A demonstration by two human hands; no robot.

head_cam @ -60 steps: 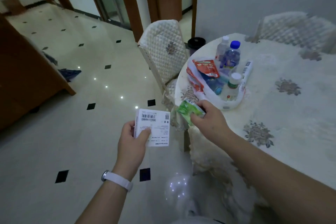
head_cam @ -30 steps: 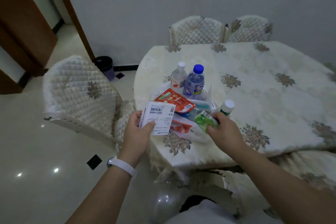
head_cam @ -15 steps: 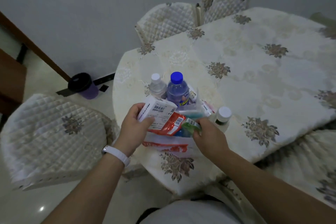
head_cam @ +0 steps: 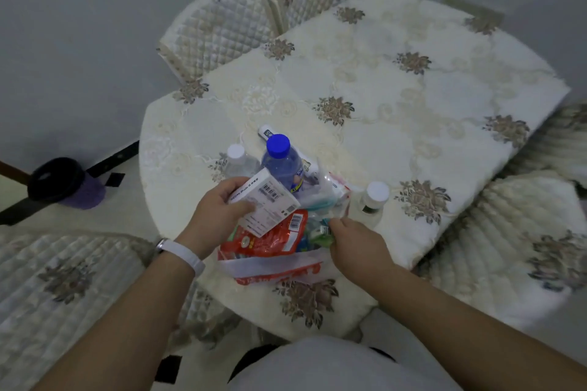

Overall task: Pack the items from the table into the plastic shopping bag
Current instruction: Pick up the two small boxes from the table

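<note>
Purple at its base, a dark bin (head_cam: 63,182) stands on the floor (head_cam: 127,216) far to the left, and a padded chair (head_cam: 63,279) sits below it. Next comes the left hand (head_cam: 216,216), with a white band (head_cam: 181,252) on its wrist. Its fingers and thumb are curled round a white box (head_cam: 265,206). Two seconds ago that box was held out over the floor. Now it is over the mouth of the bag (head_cam: 276,267) and looks to be touching the red pack (head_cam: 270,238) that lies on top inside. The bag lies open at the near edge of the table (head_cam: 413,89), between the two hands. Behind the box stand a small bottle (head_cam: 236,159) and a blue-cap bottle (head_cam: 281,162); whether they are inside the bag cannot be told. Just right of the red pack is the green pack (head_cam: 320,232). The right hand (head_cam: 352,244) pinches it with curled fingertips. A second ago this pack was up by the bag's edge; now it is low in the opening. Further right, a white-cap bottle (head_cam: 373,200) stands just beside the bag. So both things have come to the bag at once, and the task looks well along. Both hands probably need only to let go, and then any bottles left outside would be next.
</note>
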